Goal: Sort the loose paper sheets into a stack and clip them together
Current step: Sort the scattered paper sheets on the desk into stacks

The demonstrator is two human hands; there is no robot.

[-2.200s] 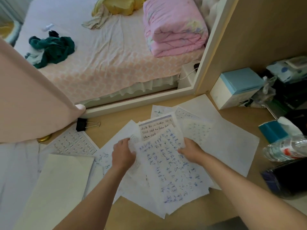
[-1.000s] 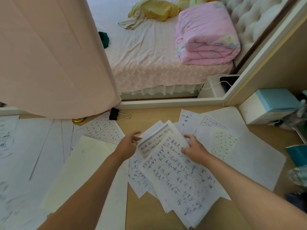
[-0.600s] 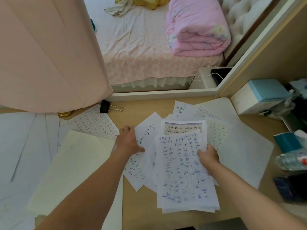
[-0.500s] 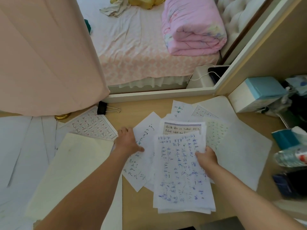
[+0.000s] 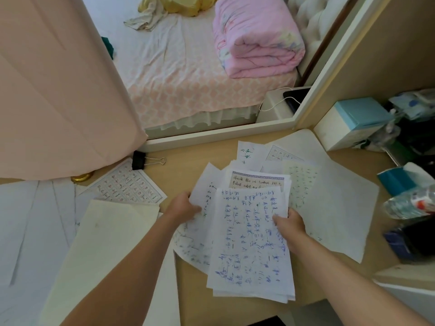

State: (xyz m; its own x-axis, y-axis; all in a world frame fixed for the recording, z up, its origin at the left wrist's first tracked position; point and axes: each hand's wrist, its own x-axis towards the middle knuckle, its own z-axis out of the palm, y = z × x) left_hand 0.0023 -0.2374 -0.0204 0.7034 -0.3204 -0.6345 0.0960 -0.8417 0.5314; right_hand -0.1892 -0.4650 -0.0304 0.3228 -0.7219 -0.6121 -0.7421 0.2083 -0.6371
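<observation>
A small stack of white sheets with blue handwriting (image 5: 249, 241) lies on the wooden desk (image 5: 188, 165). My right hand (image 5: 288, 225) grips its right edge. My left hand (image 5: 182, 207) pinches the upper left edge of another handwritten sheet (image 5: 200, 222) lying partly under the stack. More loose sheets (image 5: 329, 201) fan out to the right and behind. A printed grid sheet (image 5: 127, 184) and a cream sheet (image 5: 106, 243) lie at the left. A black binder clip (image 5: 141, 160) rests near the desk's back edge, apart from both hands.
A pink curtain (image 5: 58, 90) hangs over the desk's left part. A white and blue box (image 5: 350, 123), a tissue pack (image 5: 400, 177), a water bottle (image 5: 409, 204) and dark items crowd the right side. A bed with a folded pink quilt (image 5: 256, 36) lies beyond the desk.
My right hand turned the handwritten stack upright and squared it toward me. My left hand went from lying flat on the left sheet to pinching its edge. The view shifted left, then back.
</observation>
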